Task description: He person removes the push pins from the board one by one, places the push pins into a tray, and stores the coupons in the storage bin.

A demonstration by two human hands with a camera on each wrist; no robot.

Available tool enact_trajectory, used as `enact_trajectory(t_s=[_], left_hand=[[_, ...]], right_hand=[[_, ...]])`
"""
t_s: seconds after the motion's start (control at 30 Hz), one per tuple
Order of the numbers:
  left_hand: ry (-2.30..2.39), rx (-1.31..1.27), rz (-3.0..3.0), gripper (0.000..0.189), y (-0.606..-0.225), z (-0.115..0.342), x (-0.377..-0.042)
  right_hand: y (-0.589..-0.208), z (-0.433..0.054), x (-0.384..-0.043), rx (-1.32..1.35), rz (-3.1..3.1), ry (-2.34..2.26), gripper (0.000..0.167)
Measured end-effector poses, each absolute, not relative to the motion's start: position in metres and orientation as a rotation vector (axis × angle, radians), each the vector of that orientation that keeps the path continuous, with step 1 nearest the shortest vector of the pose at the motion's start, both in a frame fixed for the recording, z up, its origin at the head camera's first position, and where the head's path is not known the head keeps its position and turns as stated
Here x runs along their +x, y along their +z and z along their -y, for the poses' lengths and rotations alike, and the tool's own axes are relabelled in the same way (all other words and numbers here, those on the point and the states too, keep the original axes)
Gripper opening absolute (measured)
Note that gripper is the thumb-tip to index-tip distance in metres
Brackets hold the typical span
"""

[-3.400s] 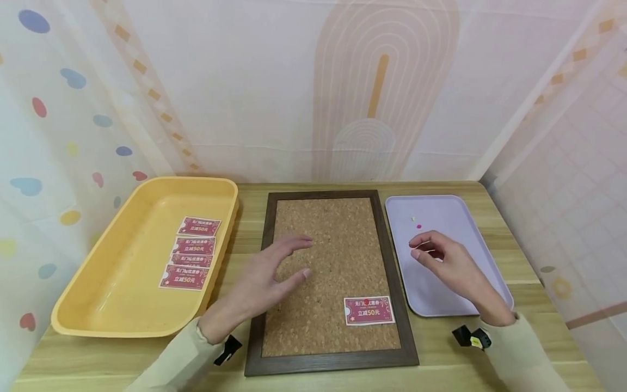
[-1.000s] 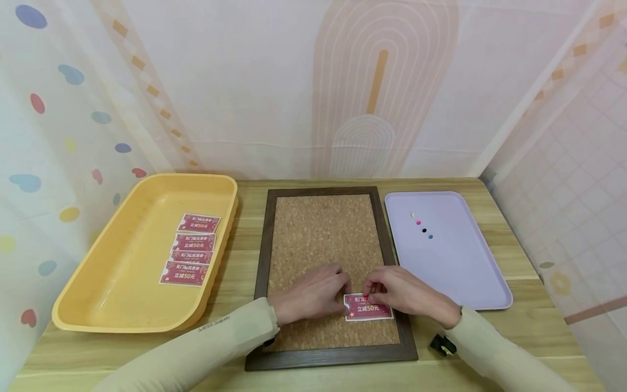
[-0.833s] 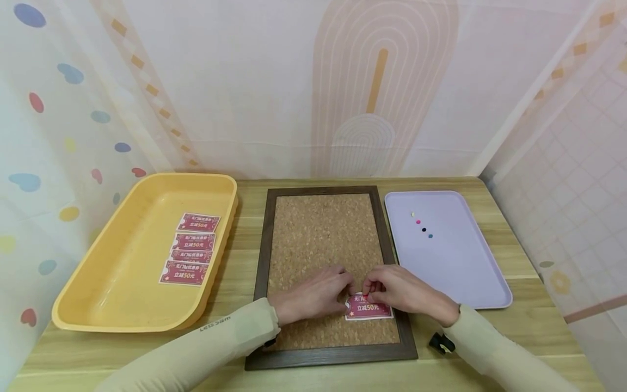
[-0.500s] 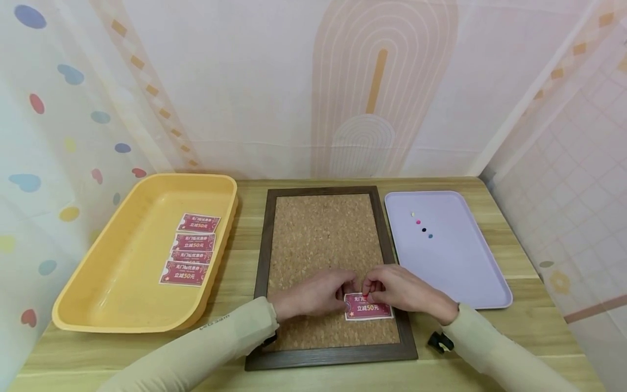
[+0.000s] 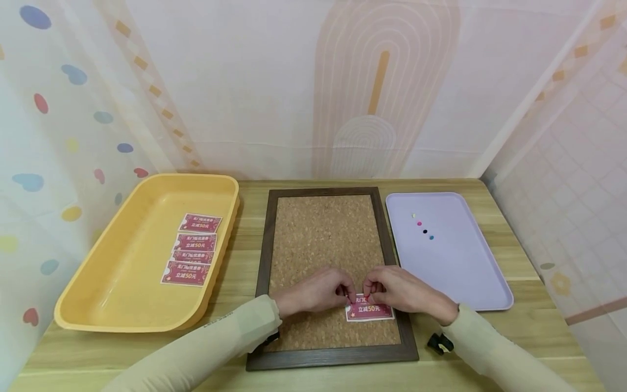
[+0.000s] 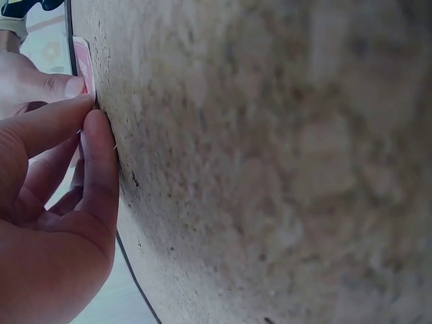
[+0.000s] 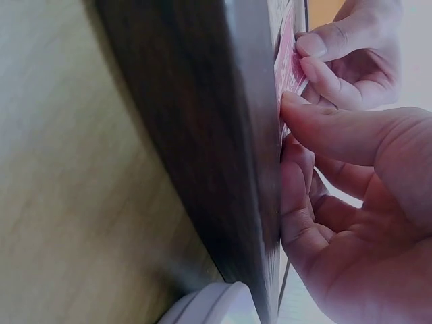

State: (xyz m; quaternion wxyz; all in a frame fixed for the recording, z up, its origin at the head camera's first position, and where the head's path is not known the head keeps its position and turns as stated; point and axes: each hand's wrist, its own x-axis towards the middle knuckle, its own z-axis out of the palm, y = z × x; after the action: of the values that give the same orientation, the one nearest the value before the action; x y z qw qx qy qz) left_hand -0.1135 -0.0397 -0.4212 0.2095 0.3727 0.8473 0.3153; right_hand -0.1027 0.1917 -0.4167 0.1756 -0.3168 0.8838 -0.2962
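A cork board (image 5: pixel 323 234) with a dark wood frame lies flat on the table. Near its lower right corner is a red coupon (image 5: pixel 370 312) with a white border. My left hand (image 5: pixel 313 291) pinches the coupon's upper left corner between thumb and index finger; in the right wrist view the coupon (image 7: pixel 289 67) looks slightly bent up there. My right hand (image 5: pixel 404 289) holds the small red head of a push pin (image 5: pixel 367 298) at the coupon's top edge, its fingertips mostly covering it. The pin's point cannot be seen.
A yellow bin (image 5: pixel 122 283) at left contains several matching coupons (image 5: pixel 196 243), partly overlapping. At right, a lilac tray (image 5: pixel 465 267) bears several small pins: pale yellow, pink, black (image 5: pixel 425 231) and blue. A patterned curtain (image 5: pixel 274 109) hangs behind the table.
From apart over the board and tray, both hands have come together at the coupon. The right fingers reached the red pin; lately the left fingertips shifted right onto the coupon's corner.
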Motion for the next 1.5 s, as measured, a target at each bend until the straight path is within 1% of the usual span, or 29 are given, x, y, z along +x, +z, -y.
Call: enact_trajectory(t_s=[0.37, 0.7, 1.5], left_hand=[[0.881, 1.015, -2.356, 0.016, -0.4209, 0.0389, -0.114], [0.883, 1.005, -2.366, 0.016, -0.4219, 0.0391, -0.1134], [0.868, 0.996, -2.36, 0.015, -0.4204, 0.0383, -0.1144]], right_hand=[[-0.4166, -0.1924, -0.103, -0.891, -2.493, -0.849, 0.021], [-0.418, -0.1932, -0.1027, -0.883, -2.48, -0.869, 0.014], [-0.4176, -0.1942, -0.1056, -0.891, -2.451, -0.88, 0.017]])
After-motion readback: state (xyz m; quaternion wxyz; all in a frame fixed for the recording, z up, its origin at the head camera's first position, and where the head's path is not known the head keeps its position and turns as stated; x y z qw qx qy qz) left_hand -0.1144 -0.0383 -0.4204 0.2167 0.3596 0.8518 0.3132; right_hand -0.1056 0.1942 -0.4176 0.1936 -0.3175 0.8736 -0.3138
